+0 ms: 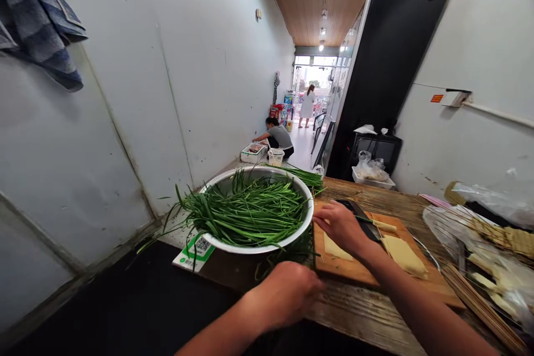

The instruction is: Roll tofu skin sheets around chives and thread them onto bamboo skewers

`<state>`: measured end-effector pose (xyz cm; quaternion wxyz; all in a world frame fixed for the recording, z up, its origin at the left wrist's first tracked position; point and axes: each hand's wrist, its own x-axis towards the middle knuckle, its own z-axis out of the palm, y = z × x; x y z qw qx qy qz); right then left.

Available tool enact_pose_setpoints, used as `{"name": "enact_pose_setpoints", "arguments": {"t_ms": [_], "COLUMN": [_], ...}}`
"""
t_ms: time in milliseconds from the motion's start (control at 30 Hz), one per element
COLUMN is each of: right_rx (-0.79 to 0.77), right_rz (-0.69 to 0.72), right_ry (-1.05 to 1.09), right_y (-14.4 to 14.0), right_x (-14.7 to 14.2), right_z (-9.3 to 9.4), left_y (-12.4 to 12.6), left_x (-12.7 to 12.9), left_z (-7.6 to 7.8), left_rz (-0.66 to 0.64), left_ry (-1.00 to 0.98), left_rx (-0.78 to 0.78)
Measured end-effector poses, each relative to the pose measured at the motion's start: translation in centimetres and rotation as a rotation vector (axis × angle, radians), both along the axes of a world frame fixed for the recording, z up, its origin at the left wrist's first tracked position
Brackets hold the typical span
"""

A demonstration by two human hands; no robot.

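Note:
A large metal bowl (309, 216) heaped with long green chives (254, 206) stands before me. My right hand (339, 226) is closed in a pinch close to the bowl's right rim, above a wooden cutting board (359, 268). Whatever it pinches is hidden. Below the bowl's front edge, my left hand (290, 288) is curled closed and slightly blurred; its fingertips face away, so its contents do not show. Loose chives (298, 253) lie between the two hands. Pale yellow tofu sheets (404, 256) rest on the board beside a knife with a wooden handle (384, 226).
Thin wooden skewers (479, 303) and plastic bags (500, 272) crowd the right side. More chives (302, 176) lie behind the bowl. A QR-code card (194, 253) sits at its left. One person (280, 136) crouches by tubs; another (307, 105) stands at the doorway.

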<state>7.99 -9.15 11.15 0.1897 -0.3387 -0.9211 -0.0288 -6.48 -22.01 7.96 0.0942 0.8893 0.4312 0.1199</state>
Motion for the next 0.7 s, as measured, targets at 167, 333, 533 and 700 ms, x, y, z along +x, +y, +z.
{"name": "enact_pose_setpoints", "arguments": {"t_ms": [167,333,533,700], "right_rx": [-0.121,-0.085,-0.04,-0.036], "right_rz": [0.074,0.107,0.234,0.172], "right_ry": [-0.338,-0.483,-0.457,-0.457], "right_y": [1.3,1.4,3.1,3.8], "right_x": [-9.5,-13.8,-13.1,-12.8], "right_z": [1.1,-1.5,-0.1,1.9], "left_y": [-1.7,-1.3,2.7,8.4], "left_x": [-7.1,-11.8,-12.9,-12.0], "left_z": [4.0,4.4,4.8,4.4], "left_rz": [0.486,0.728,0.589,0.494], "left_ry": [-0.1,-0.14,-0.05,0.074], "left_rx": [0.257,0.314,0.218,0.082]}}
